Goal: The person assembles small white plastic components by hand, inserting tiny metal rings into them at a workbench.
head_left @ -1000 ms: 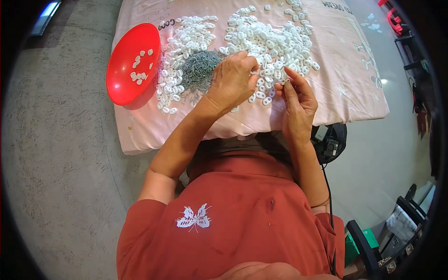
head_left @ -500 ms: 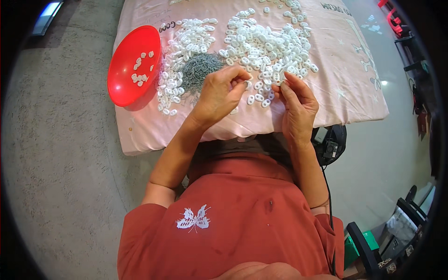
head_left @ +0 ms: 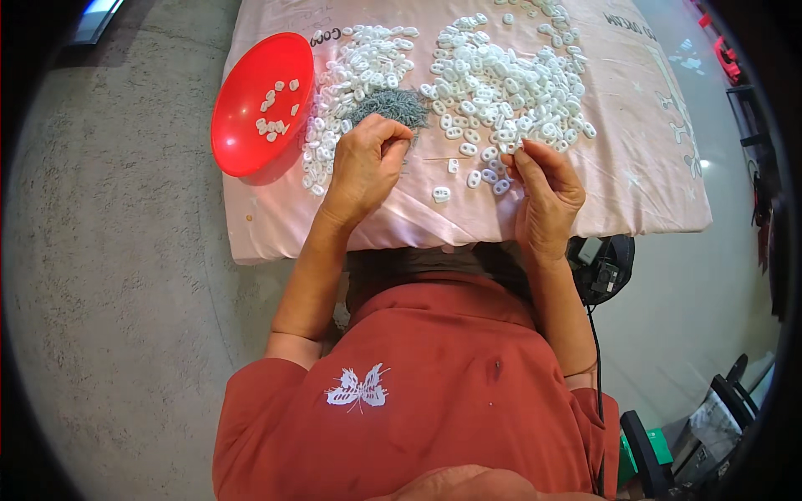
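My left hand (head_left: 366, 171) is closed with thumb and forefinger pinched together, beside the near edge of a heap of small grey metal pieces (head_left: 393, 108). Whatever it may hold is too small to make out. My right hand (head_left: 547, 196) pinches a small white plastic piece at its fingertips, mostly hidden by them. Just beyond that hand spreads a big pile of white oval two-holed pieces (head_left: 510, 83). Between the hands lie a thin stick-like thing (head_left: 436, 159), a small white piece (head_left: 453, 165) and a larger white piece (head_left: 441, 194).
A red bowl (head_left: 242, 125) with several white pieces in it stands at the left of the pink-covered table (head_left: 618, 167). Another heap of white pieces (head_left: 368, 58) lies beside the bowl. A black bag (head_left: 603, 271) with devices hangs below the table's front edge.
My left hand has moved left, away from my right hand, to the grey heap. That uncovers white pieces between the hands. The whole view has shifted slightly.
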Demonstrator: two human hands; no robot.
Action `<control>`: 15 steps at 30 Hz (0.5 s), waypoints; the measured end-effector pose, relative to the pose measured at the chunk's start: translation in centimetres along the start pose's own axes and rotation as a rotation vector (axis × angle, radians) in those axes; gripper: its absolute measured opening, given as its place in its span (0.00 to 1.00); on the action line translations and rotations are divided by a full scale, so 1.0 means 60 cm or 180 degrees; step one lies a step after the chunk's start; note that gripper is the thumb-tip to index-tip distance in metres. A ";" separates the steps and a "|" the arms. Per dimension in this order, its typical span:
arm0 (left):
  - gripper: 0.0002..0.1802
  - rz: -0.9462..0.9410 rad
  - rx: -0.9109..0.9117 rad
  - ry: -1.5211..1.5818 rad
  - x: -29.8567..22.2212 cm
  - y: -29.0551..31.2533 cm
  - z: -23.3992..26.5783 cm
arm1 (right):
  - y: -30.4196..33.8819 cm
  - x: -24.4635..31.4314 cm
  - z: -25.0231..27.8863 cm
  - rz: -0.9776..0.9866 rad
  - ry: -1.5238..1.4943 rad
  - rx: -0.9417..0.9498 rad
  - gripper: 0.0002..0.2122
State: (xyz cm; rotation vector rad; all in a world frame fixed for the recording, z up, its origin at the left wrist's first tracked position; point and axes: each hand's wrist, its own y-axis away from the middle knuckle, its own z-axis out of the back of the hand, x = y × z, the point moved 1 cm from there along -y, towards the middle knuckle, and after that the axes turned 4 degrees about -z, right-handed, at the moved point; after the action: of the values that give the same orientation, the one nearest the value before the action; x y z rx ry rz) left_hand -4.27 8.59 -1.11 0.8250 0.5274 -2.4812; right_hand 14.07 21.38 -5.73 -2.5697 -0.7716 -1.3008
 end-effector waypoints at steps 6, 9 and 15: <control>0.04 0.0068 -0.0052 -0.0170 0.012 0.007 0.019 | 0.005 -0.005 0.005 0.0077 0.0151 0.0144 0.07; 0.03 0.0003 0.0014 -0.0158 0.011 0.012 0.014 | 0.006 -0.006 0.007 0.0157 0.0204 0.0205 0.08; 0.03 -0.0342 0.0002 -0.0413 0.009 0.007 -0.010 | 0.007 -0.008 0.008 0.0216 0.0194 0.0146 0.07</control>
State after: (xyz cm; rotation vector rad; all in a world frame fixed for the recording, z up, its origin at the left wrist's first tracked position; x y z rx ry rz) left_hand -4.15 8.38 -1.98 0.6458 0.5376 -2.6115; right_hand 14.38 21.04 -6.37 -2.4854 -0.6887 -1.3188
